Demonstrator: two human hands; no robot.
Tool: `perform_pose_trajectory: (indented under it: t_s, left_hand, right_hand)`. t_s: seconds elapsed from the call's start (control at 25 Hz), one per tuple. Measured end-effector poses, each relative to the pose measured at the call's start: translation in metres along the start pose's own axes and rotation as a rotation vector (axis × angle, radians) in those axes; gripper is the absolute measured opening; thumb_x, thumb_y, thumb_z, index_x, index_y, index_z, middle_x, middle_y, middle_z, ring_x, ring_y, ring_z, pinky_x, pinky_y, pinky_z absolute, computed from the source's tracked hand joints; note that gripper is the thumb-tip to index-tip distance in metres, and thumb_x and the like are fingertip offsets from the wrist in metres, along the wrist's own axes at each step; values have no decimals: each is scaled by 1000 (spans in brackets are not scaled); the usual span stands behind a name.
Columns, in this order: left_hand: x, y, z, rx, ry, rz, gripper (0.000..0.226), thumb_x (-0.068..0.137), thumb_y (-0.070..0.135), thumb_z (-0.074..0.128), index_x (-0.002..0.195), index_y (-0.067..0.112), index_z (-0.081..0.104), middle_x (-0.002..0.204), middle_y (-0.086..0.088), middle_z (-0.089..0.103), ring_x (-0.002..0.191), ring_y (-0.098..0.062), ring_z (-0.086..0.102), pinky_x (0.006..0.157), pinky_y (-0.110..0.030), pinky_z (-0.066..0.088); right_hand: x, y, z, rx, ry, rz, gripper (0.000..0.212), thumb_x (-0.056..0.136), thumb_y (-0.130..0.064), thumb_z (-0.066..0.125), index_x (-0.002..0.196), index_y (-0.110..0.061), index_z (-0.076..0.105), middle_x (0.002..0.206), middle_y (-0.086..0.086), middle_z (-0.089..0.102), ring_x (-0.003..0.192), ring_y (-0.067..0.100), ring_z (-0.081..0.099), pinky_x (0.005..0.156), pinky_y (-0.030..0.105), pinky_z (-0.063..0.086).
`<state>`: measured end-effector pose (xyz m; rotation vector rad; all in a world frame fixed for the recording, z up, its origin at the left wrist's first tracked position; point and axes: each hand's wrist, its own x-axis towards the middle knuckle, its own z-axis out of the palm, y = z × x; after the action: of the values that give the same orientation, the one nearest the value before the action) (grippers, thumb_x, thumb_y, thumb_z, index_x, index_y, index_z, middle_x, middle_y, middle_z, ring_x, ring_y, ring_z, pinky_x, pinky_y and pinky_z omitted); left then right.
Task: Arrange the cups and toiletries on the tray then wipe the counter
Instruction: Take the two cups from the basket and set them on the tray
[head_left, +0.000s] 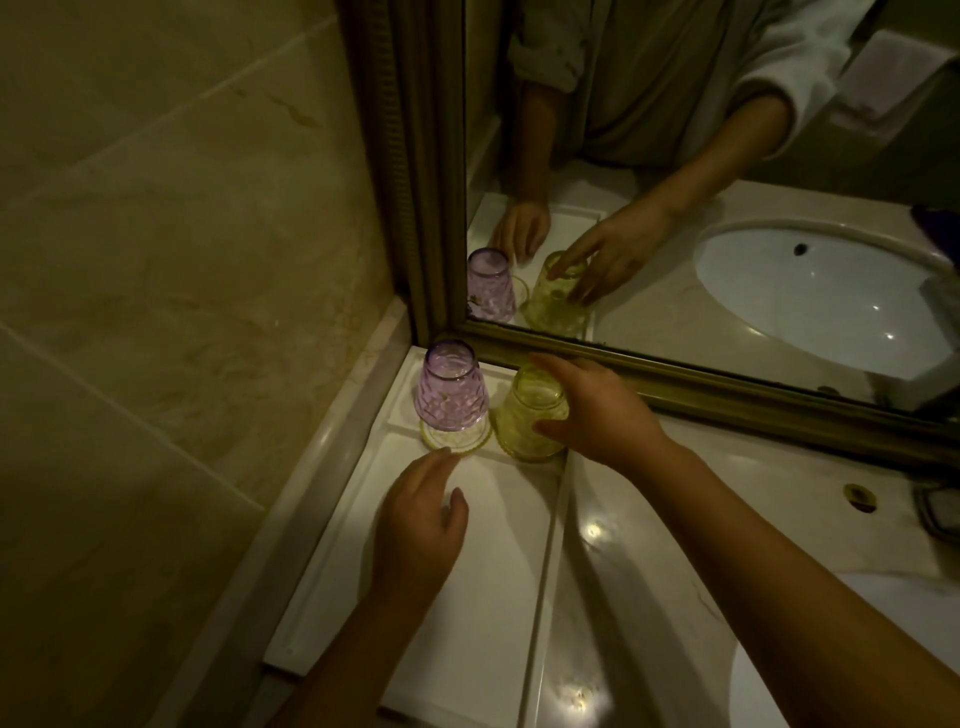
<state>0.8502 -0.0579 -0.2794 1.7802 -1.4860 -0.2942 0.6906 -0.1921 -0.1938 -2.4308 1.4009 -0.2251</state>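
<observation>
Right hand (597, 410) grips yellow cup (530, 415); left hand (421, 525) open, empty, over tray (322, 587)

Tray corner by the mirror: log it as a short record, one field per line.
tray: white tray on the counter, in the corner by the mirror
purple cup: purple cup upside down on a yellow coaster, at the tray's far end
yellow cup: yellow cup upside down, right of the purple one
right hand: right hand with fingers around the yellow cup
left hand: left hand empty, open over the tray, near the coaster
sink: sink basin seen in the mirror
</observation>
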Motion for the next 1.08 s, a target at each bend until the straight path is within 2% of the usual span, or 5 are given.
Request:
perform_pose_trajectory:
  t_s: [0.24, 0.64, 0.76, 0.88, 1.08]
  left_hand:
    - [2, -1, -1, -45, -39, -131, 39, 81, 1, 60, 120, 0, 57, 126, -17, 58, 116, -28, 54, 98, -27, 36]
    - [31, -1, -5, -486, 73, -633, 22, 83, -1, 58, 105, 0, 63, 98, -10, 64, 99, -30, 62, 90, -45, 51]
    - [26, 2, -10, -162, 77, -333, 27, 80, 2, 63, 107, 3, 64, 107, -11, 65, 105, -28, 59, 90, -30, 44]
    - [15, -4, -8, 186, -97, 112, 34, 76, 2, 68, 110, 3, 65, 117, -19, 64, 110, -32, 59, 92, -42, 49]
    - [31, -15, -6, 216, -76, 94, 27, 70, 3, 74, 97, 3, 71, 102, -16, 70, 95, -31, 66, 80, -41, 55]
  right_hand:
    - [5, -1, 1, 19, -40, 15, 77, 72, -28, 74, 140, -27, 36, 130, 14, 52, 116, 30, 51, 89, 31, 44]
    - [8, 1, 5, 53, -79, 42, 79, 72, -28, 75, 139, -22, 35, 132, 14, 52, 117, 31, 51, 89, 35, 45]
    - [10, -1, -2, -35, -138, 58, 90, 68, -40, 76, 142, -30, 26, 141, 11, 42, 124, 32, 44, 92, 40, 46]
    - [27, -17, -8, 44, 24, -66, 86, 66, -44, 76, 140, -29, 33, 140, 10, 45, 125, 30, 44, 93, 37, 43]
    - [55, -45, 9, -10, -7, -198, 64, 68, -35, 75, 127, -28, 50, 126, 2, 59, 114, 25, 54, 83, 33, 46]
